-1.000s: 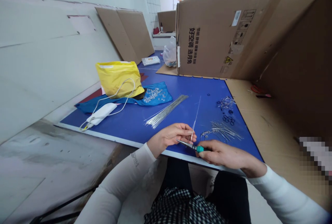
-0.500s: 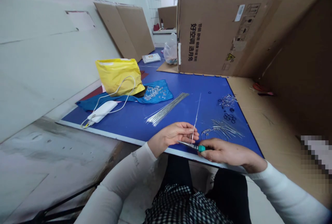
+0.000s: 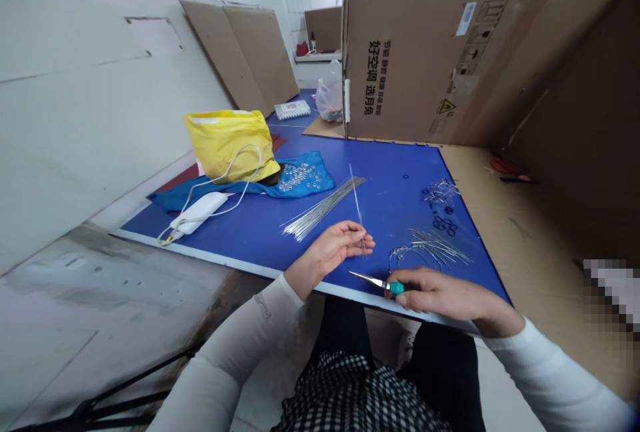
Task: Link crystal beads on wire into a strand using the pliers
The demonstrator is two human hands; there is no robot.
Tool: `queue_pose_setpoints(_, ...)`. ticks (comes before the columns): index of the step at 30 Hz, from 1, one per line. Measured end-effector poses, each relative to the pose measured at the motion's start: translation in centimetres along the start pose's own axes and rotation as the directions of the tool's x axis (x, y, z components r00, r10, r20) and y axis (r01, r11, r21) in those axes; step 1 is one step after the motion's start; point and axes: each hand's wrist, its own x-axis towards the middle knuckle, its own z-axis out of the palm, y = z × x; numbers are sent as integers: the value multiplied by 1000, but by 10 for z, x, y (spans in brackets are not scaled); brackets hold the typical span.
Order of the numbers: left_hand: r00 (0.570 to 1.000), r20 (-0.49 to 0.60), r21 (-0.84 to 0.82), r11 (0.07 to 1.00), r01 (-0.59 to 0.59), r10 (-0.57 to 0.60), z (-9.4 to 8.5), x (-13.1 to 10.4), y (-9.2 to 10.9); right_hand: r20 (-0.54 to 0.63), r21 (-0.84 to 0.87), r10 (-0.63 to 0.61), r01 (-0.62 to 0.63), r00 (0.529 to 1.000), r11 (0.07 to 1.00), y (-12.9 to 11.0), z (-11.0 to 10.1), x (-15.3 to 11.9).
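Thin metal wires (image 3: 355, 195) stand up from the pinched fingers of my left hand (image 3: 339, 249), above the front of the blue table. My right hand (image 3: 440, 293) is wrapped round green-handled pliers (image 3: 371, 279), whose jaws point left, below my left hand and apart from the wires. A bundle of straight wires (image 3: 323, 209) lies left of the held ones. More short wires (image 3: 436, 245) and a loop strung with small pieces (image 3: 400, 252) rest beyond my right hand.
Clear beads lie on a blue cloth (image 3: 320, 182) beside a yellow bag (image 3: 230, 145) and a white power strip (image 3: 199, 213). Black rings (image 3: 445, 225) and small metal pieces (image 3: 443, 192) sit at the right. Behind stands a large cardboard box (image 3: 410, 65).
My left hand has moved slightly up and left, and the wires now lean left. The pliers have come away from the wires, with my right hand shifted a little right.
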Motion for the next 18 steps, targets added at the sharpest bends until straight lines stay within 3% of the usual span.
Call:
queue_pose_setpoints(4, 984, -78, 77, 985, -154, 160, -9, 8, -6, -90, 239, 71, -48, 993, 970, 8, 2, -10)
queue_pose_setpoints(7, 970, -109, 147, 969, -199, 216, -14, 12, -12, -176, 401, 69, 7, 982, 916, 15, 2, -17)
queue_pose_setpoints(18, 944, -106, 363, 896, -255, 311, -21, 17, -27, -263, 467, 101, 35, 959, 884, 23, -1, -23)
